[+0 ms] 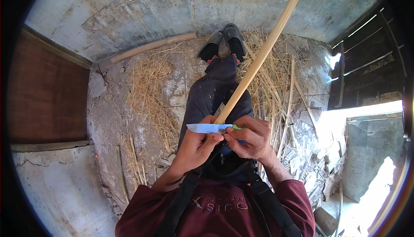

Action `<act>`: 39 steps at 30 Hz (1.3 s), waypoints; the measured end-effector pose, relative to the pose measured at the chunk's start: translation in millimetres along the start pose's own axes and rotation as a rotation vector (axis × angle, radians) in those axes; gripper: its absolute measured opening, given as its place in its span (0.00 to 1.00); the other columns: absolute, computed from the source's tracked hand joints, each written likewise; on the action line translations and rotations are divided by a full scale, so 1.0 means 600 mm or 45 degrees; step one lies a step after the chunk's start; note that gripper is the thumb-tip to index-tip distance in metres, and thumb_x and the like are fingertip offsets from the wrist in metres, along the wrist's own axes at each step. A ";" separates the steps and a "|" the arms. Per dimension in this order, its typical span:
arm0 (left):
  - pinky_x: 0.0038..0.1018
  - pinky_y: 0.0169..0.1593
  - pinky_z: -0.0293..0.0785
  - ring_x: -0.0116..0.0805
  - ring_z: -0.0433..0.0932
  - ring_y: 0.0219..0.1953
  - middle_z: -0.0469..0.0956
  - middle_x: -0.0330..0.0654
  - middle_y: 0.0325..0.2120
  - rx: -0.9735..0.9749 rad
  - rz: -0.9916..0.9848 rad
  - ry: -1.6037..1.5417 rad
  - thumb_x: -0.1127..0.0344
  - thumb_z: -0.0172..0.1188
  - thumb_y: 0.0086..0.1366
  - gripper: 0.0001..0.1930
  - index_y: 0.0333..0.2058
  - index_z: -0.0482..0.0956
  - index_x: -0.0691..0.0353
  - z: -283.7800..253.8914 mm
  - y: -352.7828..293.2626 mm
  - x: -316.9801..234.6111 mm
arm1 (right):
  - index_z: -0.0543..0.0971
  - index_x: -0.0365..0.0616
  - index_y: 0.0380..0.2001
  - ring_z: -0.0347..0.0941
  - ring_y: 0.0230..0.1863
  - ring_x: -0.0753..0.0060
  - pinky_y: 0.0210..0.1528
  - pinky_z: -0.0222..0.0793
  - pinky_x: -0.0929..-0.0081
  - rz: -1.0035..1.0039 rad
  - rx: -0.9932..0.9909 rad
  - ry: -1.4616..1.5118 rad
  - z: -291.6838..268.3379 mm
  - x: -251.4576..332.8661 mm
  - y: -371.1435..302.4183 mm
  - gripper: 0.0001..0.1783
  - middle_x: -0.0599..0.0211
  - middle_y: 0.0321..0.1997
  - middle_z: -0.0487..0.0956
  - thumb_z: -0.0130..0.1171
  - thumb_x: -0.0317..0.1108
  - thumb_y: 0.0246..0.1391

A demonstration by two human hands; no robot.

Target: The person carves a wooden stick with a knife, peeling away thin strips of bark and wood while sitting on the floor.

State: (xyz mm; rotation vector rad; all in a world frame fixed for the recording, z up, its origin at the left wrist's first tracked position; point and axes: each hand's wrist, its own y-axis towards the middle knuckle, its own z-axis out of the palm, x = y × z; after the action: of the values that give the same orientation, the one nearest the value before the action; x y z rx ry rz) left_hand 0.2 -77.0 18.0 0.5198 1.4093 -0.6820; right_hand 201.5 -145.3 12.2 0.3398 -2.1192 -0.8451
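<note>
A long pale strip of bamboo or wood (264, 56) slants from my lap up to the far right, past the top of the view. Its near end sits at the fingers of my left hand (194, 148), which closes around it. My right hand (253, 140) grips the green handle of a small knife (206, 128). The blade lies crosswise over the strip's near end and points left. My left thumb is close below the blade, and the right fingertips almost meet it. Just how the edge touches the strip is hidden.
My outstretched legs (207, 94) lie between piles of straw-like shavings (151, 84). A bamboo pole (153, 47) rests along the far wall (146, 12). Several thin strips (291, 94) lie on the right, near rubble (332, 163). A brown panel (47, 90) stands at the left.
</note>
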 end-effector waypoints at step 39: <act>0.27 0.31 0.64 0.25 0.71 0.27 0.75 0.40 0.28 -0.049 0.176 0.172 0.61 0.59 0.78 0.15 0.39 0.83 0.70 0.003 0.007 -0.004 | 0.85 0.50 0.33 0.77 0.19 0.74 0.17 0.69 0.74 -0.050 -0.009 -0.192 -0.004 0.023 0.014 0.13 0.72 0.27 0.78 0.79 0.29 0.42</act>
State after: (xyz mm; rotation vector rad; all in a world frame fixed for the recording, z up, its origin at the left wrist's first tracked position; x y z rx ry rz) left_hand 4.4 -75.0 20.6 0.6361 1.4942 -0.5151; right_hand 194.9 -147.0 26.9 0.3242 -2.2540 -0.9263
